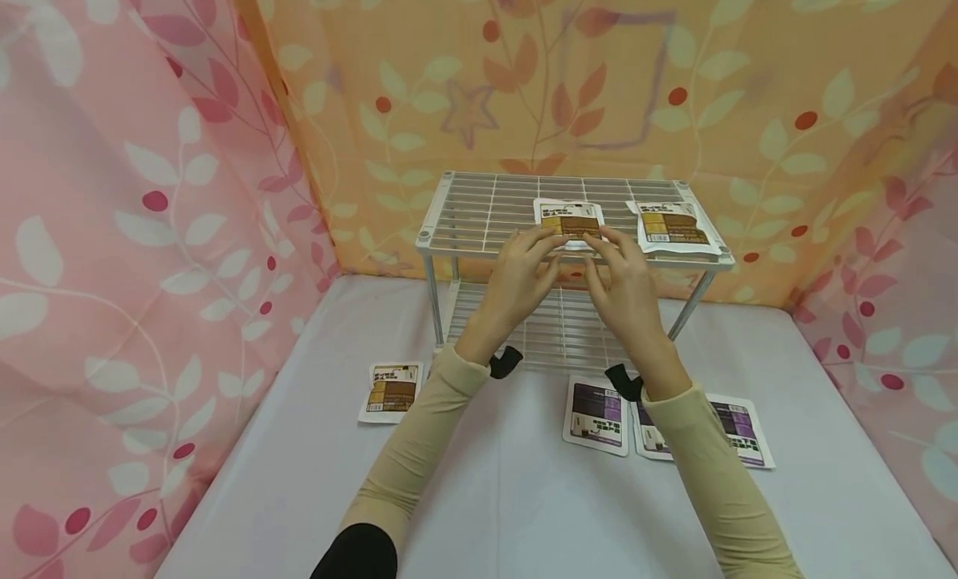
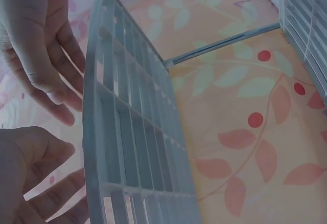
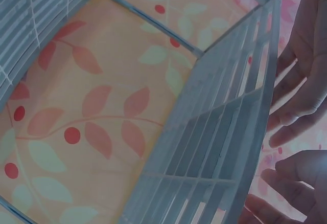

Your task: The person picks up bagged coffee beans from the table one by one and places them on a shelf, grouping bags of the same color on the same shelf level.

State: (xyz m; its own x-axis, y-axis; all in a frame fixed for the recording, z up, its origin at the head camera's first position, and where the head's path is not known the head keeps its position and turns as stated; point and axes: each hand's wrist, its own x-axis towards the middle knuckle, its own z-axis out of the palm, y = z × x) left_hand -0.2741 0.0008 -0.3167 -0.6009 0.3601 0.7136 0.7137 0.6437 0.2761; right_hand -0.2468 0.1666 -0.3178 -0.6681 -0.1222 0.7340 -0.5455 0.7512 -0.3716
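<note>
Both hands are at the near edge of a white wire rack's top shelf [image 1: 479,217]. A white packet [image 1: 567,220] with a brown and yellow label lies flat there. My left hand [image 1: 524,275] has its fingertips at the packet's near left corner, fingers loosely bent. At the near right corner are the fingertips of my right hand [image 1: 623,284], also relaxed. To the right on the same shelf lies a matching brown-label packet [image 1: 677,227]. In the wrist views both hands show just above the shelf's front rim, and the packet's top is hidden.
Below is the rack's lower shelf [image 1: 561,334]. Another brown-label packet [image 1: 393,389] lies on the white table left of the rack. In front lie purple-and-black packets [image 1: 596,415], some partly covered by the right forearm. Patterned cloth walls [image 1: 412,71] stand behind and at both sides.
</note>
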